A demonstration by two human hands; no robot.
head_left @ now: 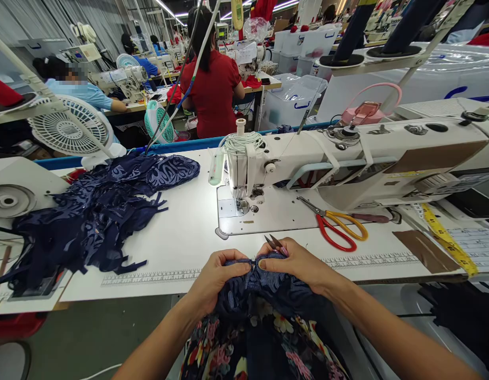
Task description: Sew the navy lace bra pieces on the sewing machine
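Note:
My left hand (pixel 216 277) and my right hand (pixel 298 264) pinch the top edge of a navy lace garment piece (pixel 264 295) at the table's front edge, thumbs close together. The right hand also holds small thread snips (pixel 273 243), blades pointing away from me. The fabric hangs down over my lap. A white sewing machine (pixel 347 158) stands just beyond my hands, its needle area (pixel 242 203) to the upper left of them.
A pile of navy lace pieces (pixel 97 211) lies on the table's left. Red and yellow scissors (pixel 335 227) rest by the machine base. A yellow tape measure (pixel 446 237) lies at right. A small fan (pixel 70 129) stands at back left. People sew at tables behind.

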